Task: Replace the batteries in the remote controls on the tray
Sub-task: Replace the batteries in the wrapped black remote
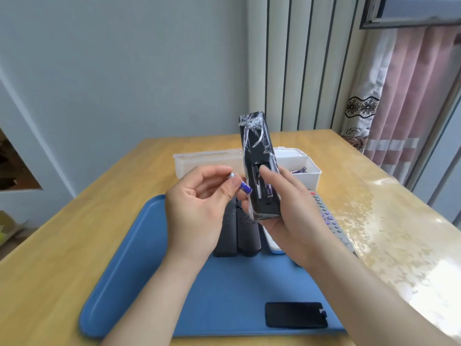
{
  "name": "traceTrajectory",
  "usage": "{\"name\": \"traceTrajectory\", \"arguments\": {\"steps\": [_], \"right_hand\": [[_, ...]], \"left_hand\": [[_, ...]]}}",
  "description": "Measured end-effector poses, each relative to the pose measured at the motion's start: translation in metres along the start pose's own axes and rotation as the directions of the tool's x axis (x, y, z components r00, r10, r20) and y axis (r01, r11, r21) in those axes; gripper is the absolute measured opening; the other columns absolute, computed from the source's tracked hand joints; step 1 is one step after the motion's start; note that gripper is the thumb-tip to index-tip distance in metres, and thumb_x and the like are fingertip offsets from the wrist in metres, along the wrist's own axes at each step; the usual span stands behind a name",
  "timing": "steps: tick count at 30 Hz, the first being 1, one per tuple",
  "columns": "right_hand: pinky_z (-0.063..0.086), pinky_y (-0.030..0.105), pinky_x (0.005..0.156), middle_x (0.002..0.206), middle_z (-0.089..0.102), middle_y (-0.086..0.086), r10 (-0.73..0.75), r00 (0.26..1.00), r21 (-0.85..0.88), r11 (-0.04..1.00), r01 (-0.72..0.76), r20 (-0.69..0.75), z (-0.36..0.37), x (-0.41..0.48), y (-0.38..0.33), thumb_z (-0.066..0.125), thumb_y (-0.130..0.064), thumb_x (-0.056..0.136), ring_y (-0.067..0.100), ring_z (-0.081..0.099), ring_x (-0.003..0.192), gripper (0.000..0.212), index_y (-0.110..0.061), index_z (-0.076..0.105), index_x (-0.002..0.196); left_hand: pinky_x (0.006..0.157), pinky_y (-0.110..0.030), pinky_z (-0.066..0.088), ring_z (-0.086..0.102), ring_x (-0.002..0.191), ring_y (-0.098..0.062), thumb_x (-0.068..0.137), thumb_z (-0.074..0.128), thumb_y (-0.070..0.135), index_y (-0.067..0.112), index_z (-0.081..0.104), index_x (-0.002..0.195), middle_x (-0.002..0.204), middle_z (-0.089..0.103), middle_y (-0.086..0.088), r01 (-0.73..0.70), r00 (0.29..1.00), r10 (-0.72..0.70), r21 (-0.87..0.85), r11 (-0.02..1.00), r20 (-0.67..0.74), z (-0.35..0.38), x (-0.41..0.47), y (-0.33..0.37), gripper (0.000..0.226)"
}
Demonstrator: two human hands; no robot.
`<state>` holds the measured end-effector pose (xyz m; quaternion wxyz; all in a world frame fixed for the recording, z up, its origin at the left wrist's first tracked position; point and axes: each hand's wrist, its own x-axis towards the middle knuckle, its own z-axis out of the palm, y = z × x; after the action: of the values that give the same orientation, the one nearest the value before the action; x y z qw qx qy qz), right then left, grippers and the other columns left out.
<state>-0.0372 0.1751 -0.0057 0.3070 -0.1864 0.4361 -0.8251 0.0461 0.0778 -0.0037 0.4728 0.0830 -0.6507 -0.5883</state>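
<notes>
Wood table [74, 233] against a plain wall, curtain far right. Blue tray [119, 295] near centre, white box [207, 161] behind it w/ spare cells [299, 170] in its right section. R hand [294, 221] is wrapped round the lower end of the black remote [257, 156], held upright over the tray, back to cam, cling film on the body, bay open, thumb at the bay's top. One cell [269, 189] is seated in the right slot; the left slot looks empty. L hand [194, 216] pinches a purple battery [243, 187] between thumb and forefinger at the remote's left edge; touching it or not, can't tell. Bay cover [295, 314] lies on the tray, near right. Two black remotes [237, 233], a white one [272, 243] and a grey one [329, 216] lie below the hands, grey at the tray's right edge. Step IMO: seat the 2nd cell. Check the +/- marks, prob opposite to its neighbour. Put the flat end on the spring first, compress, then press the other end flush. Keep the thumb out of the empty slot and watch for film snagging. Cover goes on after.
</notes>
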Motion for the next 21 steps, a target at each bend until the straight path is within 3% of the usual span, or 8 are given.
{"name": "traceTrajectory", "arguments": {"steps": [4, 7, 10, 13, 15, 17, 19, 21], "right_hand": [[0.052, 0.031, 0.068, 0.094, 0.069, 0.012, 0.015, 0.999, 0.005, 1.0, -0.015, -0.029, 0.001, 0.003, 0.004, 0.048, -0.033, 0.1, 0.02, 0.066, 0.079, 0.035, -0.007, 0.063, 0.118], [0.048, 0.035, 0.077, 0.099, 0.065, 0.013, 0.007, 0.999, 0.002, 1.0, -0.007, -0.038, 0.0, 0.004, 0.005, 0.045, -0.038, 0.101, 0.024, 0.061, 0.09, 0.042, -0.005, 0.062, 0.12], [0.052, 0.029, 0.069, 0.093, 0.068, 0.011, 0.005, 0.999, 0.008, 1.0, -0.005, -0.036, -0.002, 0.004, 0.005, 0.044, -0.039, 0.101, 0.021, 0.063, 0.083, 0.043, -0.005, 0.061, 0.121], [0.048, 0.036, 0.076, 0.097, 0.063, 0.013, -0.038, 0.999, -0.028, 0.999, 0.037, -0.022, -0.001, 0.005, 0.008, 0.044, -0.038, 0.101, 0.025, 0.06, 0.089, 0.041, -0.006, 0.06, 0.121], [0.047, 0.035, 0.07, 0.092, 0.064, 0.012, -0.065, 0.998, -0.05, 0.997, 0.065, -0.007, 0.0, 0.005, 0.009, 0.043, -0.037, 0.102, 0.023, 0.06, 0.08, 0.04, -0.005, 0.059, 0.121], [0.049, 0.032, 0.062, 0.089, 0.066, 0.013, -0.072, 0.997, -0.058, 0.996, 0.072, 0.013, 0.001, 0.005, 0.009, 0.04, -0.037, 0.103, 0.021, 0.062, 0.069, 0.04, -0.006, 0.058, 0.122], [0.052, 0.034, 0.064, 0.091, 0.066, 0.015, -0.079, 0.997, -0.068, 0.994, 0.08, 0.022, 0.0, 0.004, 0.009, 0.04, -0.036, 0.103, 0.025, 0.064, 0.073, 0.039, -0.006, 0.056, 0.122], [0.051, 0.037, 0.068, 0.095, 0.064, 0.014, -0.084, 0.996, -0.102, 0.991, 0.085, 0.013, -0.001, 0.005, 0.01, 0.041, -0.036, 0.103, 0.028, 0.063, 0.085, 0.036, -0.009, 0.058, 0.118]], "left_hand": [[0.071, -0.029, 0.057, 0.072, 0.073, -0.015, 0.074, 0.079, 0.006, 0.021, 0.073, 0.081, 0.079, 0.075, 0.004, -0.181, 0.983, 0.172, 0.171, 0.968, 0.065, 0.002, -0.008, -0.004, 0.018], [0.071, -0.026, 0.057, 0.071, 0.075, -0.007, 0.073, 0.08, 0.012, 0.018, 0.076, 0.084, 0.082, 0.074, 0.011, -0.353, 0.935, 0.322, 0.354, 0.866, 0.145, 0.001, -0.009, -0.01, 0.013], [0.071, -0.024, 0.056, 0.07, 0.076, -0.007, 0.073, 0.08, 0.013, 0.013, 0.076, 0.085, 0.082, 0.074, 0.009, -0.462, 0.887, 0.413, 0.406, 0.789, 0.207, -0.001, -0.009, -0.012, 0.012], [0.072, -0.022, 0.054, 0.071, 0.076, -0.007, 0.078, 0.077, 0.013, 0.022, 0.075, 0.088, 0.081, 0.074, 0.01, -0.265, 0.963, 0.235, 0.288, 0.92, 0.134, 0.003, -0.01, -0.005, 0.013], [0.066, -0.024, 0.056, 0.072, 0.071, -0.012, 0.084, 0.07, 0.011, 0.021, 0.073, 0.09, 0.076, 0.074, 0.009, -0.056, 0.997, 0.05, 0.121, 0.991, 0.053, 0.005, -0.008, 0.002, 0.012], [0.053, -0.024, 0.055, 0.07, 0.062, -0.017, 0.088, 0.065, 0.013, 0.017, 0.072, 0.091, 0.069, 0.07, 0.005, 0.108, 0.994, -0.108, -0.001, 0.994, 0.015, 0.002, -0.003, 0.006, 0.009], [0.046, -0.021, 0.048, 0.063, 0.053, -0.016, 0.087, 0.067, 0.012, 0.018, 0.072, 0.091, 0.065, 0.067, 0.002, 0.166, 0.984, -0.167, 0.019, 0.986, 0.06, 0.0, 0.0, 0.005, 0.009], [0.053, -0.021, 0.05, 0.059, 0.056, -0.013, 0.081, 0.074, 0.007, 0.02, 0.072, 0.091, 0.069, 0.067, 0.001, 0.145, 0.98, -0.161, 0.135, 0.98, 0.115, -0.001, 0.001, 0.002, 0.017]]}}
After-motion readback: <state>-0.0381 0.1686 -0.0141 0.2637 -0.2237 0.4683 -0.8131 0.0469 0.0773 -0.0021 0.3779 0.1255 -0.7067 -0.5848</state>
